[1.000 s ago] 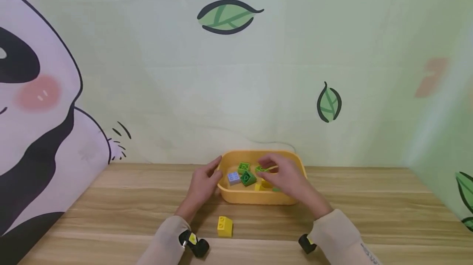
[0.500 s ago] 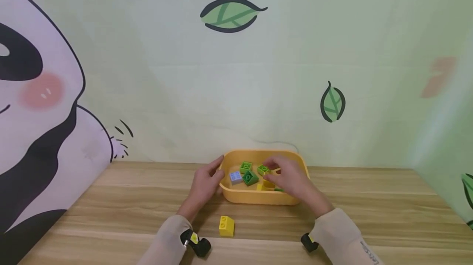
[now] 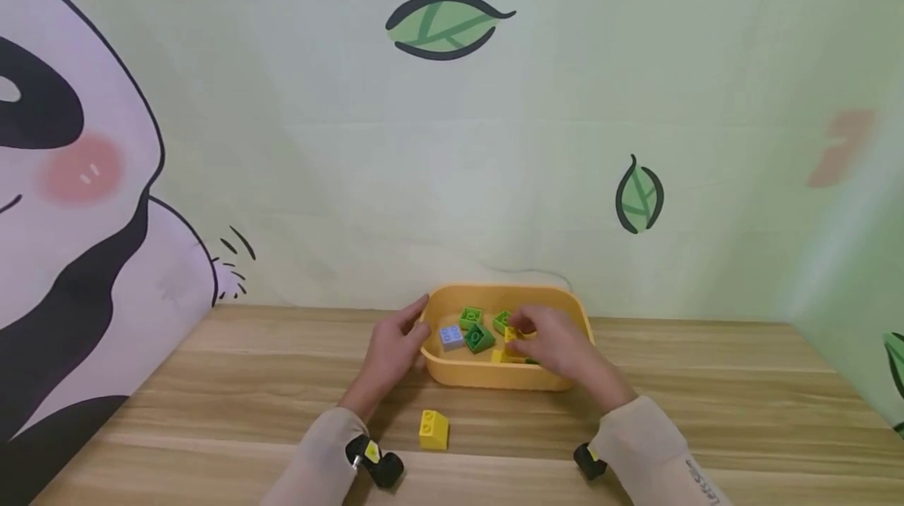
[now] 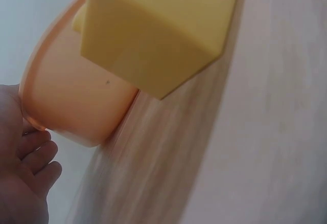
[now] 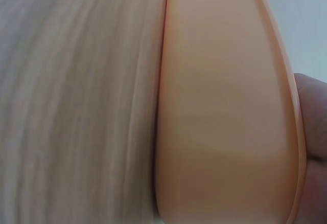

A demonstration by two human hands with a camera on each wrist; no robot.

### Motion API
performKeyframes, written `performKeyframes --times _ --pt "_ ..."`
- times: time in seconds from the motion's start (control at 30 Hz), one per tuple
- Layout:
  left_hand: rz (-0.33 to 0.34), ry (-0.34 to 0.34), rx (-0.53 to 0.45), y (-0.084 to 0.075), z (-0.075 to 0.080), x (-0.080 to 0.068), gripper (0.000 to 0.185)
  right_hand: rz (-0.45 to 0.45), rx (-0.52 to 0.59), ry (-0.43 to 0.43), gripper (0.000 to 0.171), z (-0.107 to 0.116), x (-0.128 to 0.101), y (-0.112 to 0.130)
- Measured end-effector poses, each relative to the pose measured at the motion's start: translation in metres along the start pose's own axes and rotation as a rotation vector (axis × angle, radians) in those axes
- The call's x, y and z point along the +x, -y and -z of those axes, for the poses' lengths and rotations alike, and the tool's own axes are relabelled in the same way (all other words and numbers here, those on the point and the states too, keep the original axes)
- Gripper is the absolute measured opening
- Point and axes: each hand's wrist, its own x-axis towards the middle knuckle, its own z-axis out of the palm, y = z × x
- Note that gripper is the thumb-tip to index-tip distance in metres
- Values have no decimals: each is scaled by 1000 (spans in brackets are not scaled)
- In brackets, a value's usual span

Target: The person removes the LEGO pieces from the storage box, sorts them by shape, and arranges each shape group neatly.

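Note:
A yellow-orange plastic bin [image 3: 494,375] stands on the wooden table against the backdrop. My left hand [image 3: 390,349] grips its left rim, and in the left wrist view the fingers [image 4: 38,155] curl beside the bin's wall. Over the bin's right half my right hand [image 3: 554,340] reaches inside and pinches a yellow toy brick [image 3: 509,336] between thumb and fingers. Left of it lie a light-blue brick [image 3: 451,337], a dark green brick [image 3: 479,338] and a light green brick [image 3: 471,318]. Another light green brick [image 3: 501,322] is partly hidden behind the right fingertips.
A yellow sloped brick [image 3: 434,430] lies on the table [image 3: 282,388] in front of the bin, near the left wrist; it looms large in the left wrist view. A fabric backdrop [image 3: 424,176] with a panda and leaves rises behind the table. A thin cord [image 3: 530,271] runs behind the bin.
My right fingertips have shifted from beside the light green brick down onto the yellow brick, which now shows between them. The left hand keeps its grip on the rim.

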Motion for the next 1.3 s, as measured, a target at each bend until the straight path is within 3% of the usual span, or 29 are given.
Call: performKeyframes --times 0.5,0.83,1.3 --pt "-3 7 -8 -1 0 1 53 -41 -38 48 24 0 0 -1" --pt "5 -1 16 -1 0 -1 54 -46 -25 30 25 0 -1 2" --pt "-5 -5 25 0 0 0 53 52 69 -39 26 9 -7 7"
